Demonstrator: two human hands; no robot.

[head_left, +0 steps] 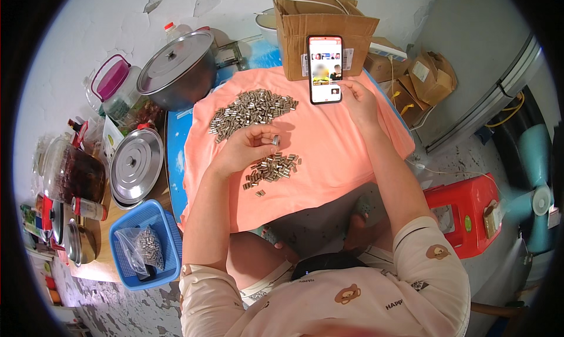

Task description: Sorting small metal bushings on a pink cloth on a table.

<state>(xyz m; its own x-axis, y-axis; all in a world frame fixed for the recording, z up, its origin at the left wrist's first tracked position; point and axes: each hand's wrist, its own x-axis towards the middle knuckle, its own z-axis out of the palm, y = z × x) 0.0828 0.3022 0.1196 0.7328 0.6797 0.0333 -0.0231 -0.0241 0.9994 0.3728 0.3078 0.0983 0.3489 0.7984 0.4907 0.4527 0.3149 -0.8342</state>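
Observation:
Small shiny metal cylinders lie in two heaps on a peach cloth (335,161): a larger heap of metal cylinders (252,111) farther back and a smaller heap of metal cylinders (273,169) nearer me. Between the heaps, my left hand (249,146) pinches a small metal cylinder (275,140) in its fingertips. A black-edged phone (325,93) with a lit screen stands upright against a cardboard box (296,31). My right hand (359,102) is at the phone's lower right edge, a finger stretched to the screen, gripping nothing.
At the left stand a lidded metal pot (176,61), a steel lid (136,166), jars, and a blue basket (117,260) holding a bag of metal cylinders (150,249). To the right are a red stool (470,219), a fan (531,202) and opened cartons (432,72).

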